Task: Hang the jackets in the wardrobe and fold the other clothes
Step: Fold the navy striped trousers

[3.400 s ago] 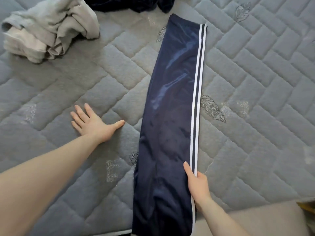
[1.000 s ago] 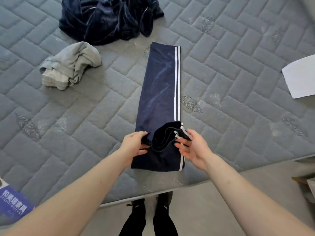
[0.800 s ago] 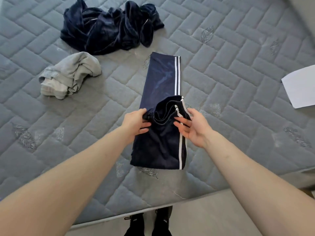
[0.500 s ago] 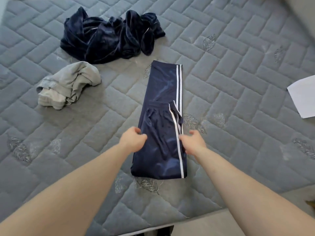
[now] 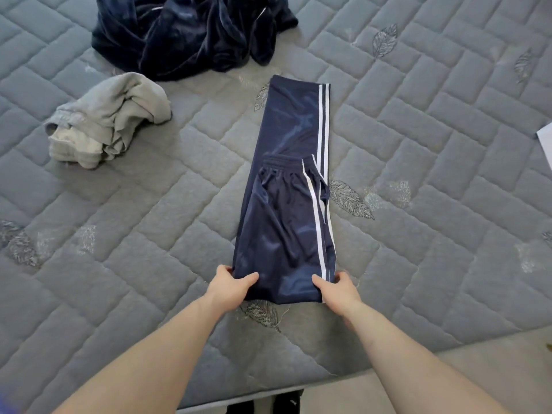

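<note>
- At the far left a crumpled grey garment [image 5: 107, 119] lies in a heap on the mattress [image 5: 418, 162], well apart from both hands.
- Above and to the right of it a bunched dark blue velvet garment [image 5: 191, 34] sprawls along the top edge of the view, near the far end of the trousers but not touching them.
- The left hand [image 5: 231, 283] grips the near left corner of the navy track trousers [image 5: 294, 204], thumb on top of the cloth and fingers tucked under the edge.
- The trousers lie lengthwise in the middle of the mattress, the waistband end folded over the legs so its elastic sits about halfway up; white side stripes run down the right edge.
- The right hand [image 5: 337, 289] grips the near right corner the same way, thumb lying over the fabric beside the stripes.
- At the far right edge a white sheet [image 5: 546, 141] pokes into view.
- The mattress is grey, quilted in a brick-like pattern with leaf motifs; beyond its near edge are pale floor and dark shoes [image 5: 286, 404].
</note>
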Motion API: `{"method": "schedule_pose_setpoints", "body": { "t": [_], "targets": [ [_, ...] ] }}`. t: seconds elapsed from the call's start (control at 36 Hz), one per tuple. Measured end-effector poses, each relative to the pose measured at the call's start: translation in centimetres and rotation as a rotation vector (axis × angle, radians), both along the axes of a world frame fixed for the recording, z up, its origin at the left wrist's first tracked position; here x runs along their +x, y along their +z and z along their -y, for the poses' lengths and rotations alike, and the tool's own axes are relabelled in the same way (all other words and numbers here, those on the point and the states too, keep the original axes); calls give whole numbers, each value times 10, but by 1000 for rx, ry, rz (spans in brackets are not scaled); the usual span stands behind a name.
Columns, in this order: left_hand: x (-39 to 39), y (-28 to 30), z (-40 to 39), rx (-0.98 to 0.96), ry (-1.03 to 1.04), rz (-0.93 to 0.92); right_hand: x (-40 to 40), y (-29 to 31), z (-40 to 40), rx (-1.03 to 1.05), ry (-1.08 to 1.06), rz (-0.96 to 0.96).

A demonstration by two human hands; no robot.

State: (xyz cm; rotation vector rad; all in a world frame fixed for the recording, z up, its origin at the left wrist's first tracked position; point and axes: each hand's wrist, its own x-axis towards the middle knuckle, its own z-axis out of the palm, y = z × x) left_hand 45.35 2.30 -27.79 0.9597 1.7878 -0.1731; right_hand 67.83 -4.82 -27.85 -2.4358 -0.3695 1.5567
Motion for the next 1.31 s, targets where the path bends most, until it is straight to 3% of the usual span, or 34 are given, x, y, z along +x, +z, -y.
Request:
{"method": "schedule_pose_setpoints", "body": {
  "t": [0.19, 0.39, 0.58, 0.72, 0.86, 1.14, 1.31],
  "targets": [
    [0, 10, 10, 118, -27, 59, -9, 0, 20, 112, -117, -111],
    [-25, 39, 75, 148, -184, 82, -17, 32, 79, 27, 41, -106],
    [-59, 69, 176, 23, -167, 84, -35, 66, 169, -109, 116, -139],
    [-80, 94, 247, -111, -90, 102, -48, 89, 230, -249, 108, -262],
    [-97, 114, 283, -109, -45, 72, -58, 113, 268, -277, 115, -317],
    [-69, 150, 209, 223, 85, 256, -37, 143, 217, 181, -162, -252],
    [-41, 148, 121, 214, 233, 362, -15, 154, 135, 255, -192, -287]
  ]
}}
